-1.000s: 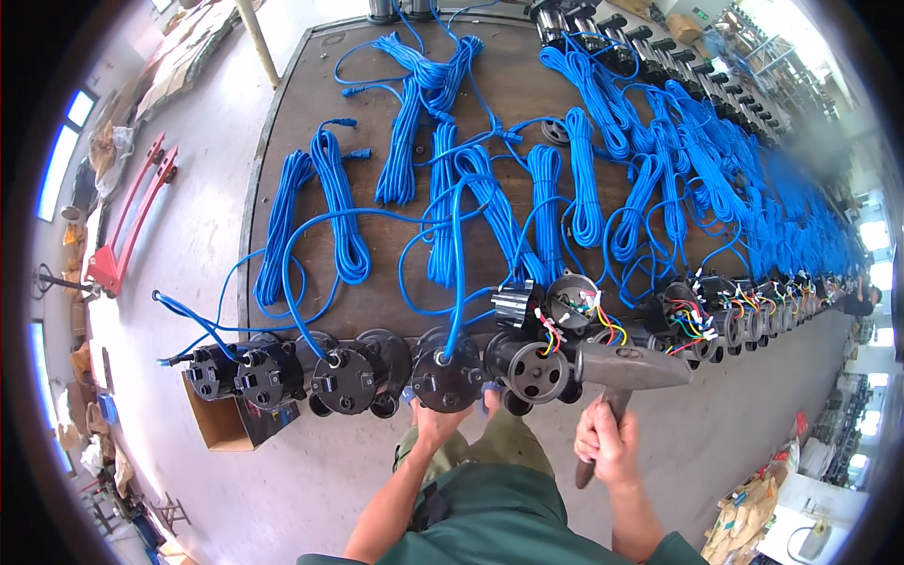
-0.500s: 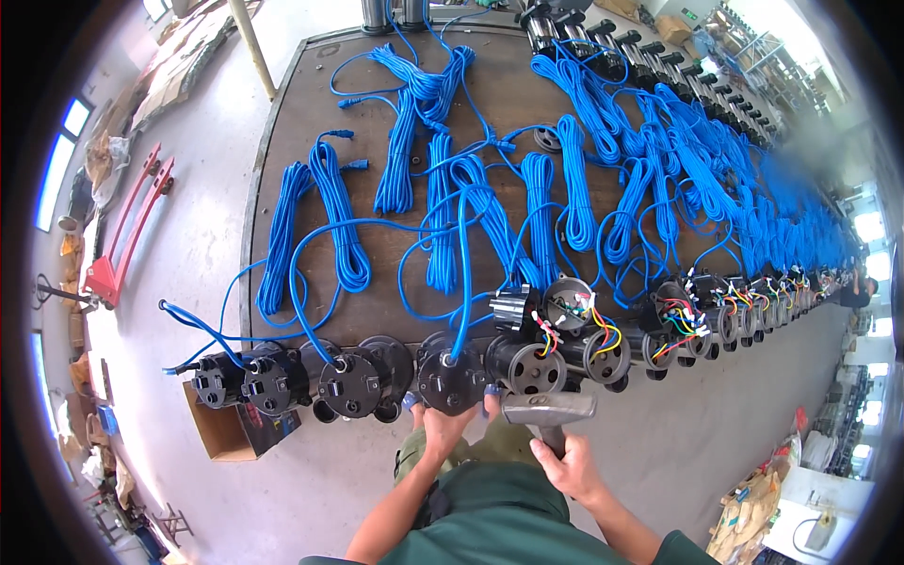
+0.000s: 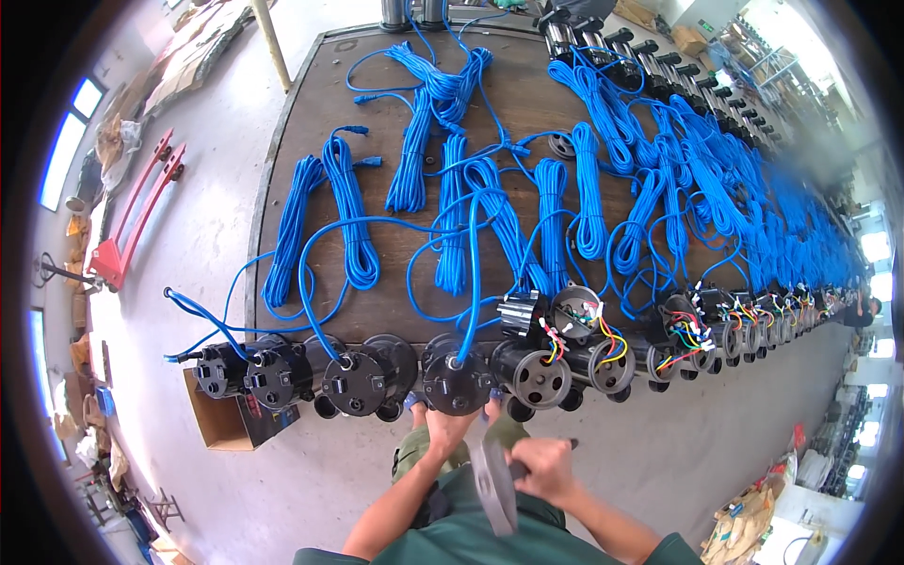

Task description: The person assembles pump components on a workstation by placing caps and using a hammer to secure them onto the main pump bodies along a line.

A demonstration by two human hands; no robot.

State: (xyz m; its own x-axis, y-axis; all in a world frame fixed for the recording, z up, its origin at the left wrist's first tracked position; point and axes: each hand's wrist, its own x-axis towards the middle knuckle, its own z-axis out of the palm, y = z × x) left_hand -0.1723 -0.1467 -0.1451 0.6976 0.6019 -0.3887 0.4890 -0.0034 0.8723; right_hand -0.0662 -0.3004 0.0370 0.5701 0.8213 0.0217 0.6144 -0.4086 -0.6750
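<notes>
My left hand (image 3: 448, 430) is up against the near side of a black cylindrical housing with a round cap (image 3: 458, 384), and its fingers are hidden under the cap's rim. A blue cable (image 3: 472, 282) rises from this cap. To the right, my right hand (image 3: 544, 468) is closed around the handle of a hammer (image 3: 492, 485). The hammer's grey metal head is tilted steeply, blurred by motion, in front of my green shirt and apart from the housing. Another capped housing (image 3: 360, 384) with its own cable stands just left of the one I touch.
Right of my hands a row of open housings (image 3: 541, 381) shows coloured wires. Bundled blue cables (image 3: 354, 226) lie across the brown table (image 3: 311, 122). A cardboard box (image 3: 218, 419) is on the floor at left, with a red pallet jack (image 3: 118, 254) beyond.
The hammer has moved down and left toward my body, its head swinging from level to steep. My left hand stays at the same housing. The view has shifted slightly.
</notes>
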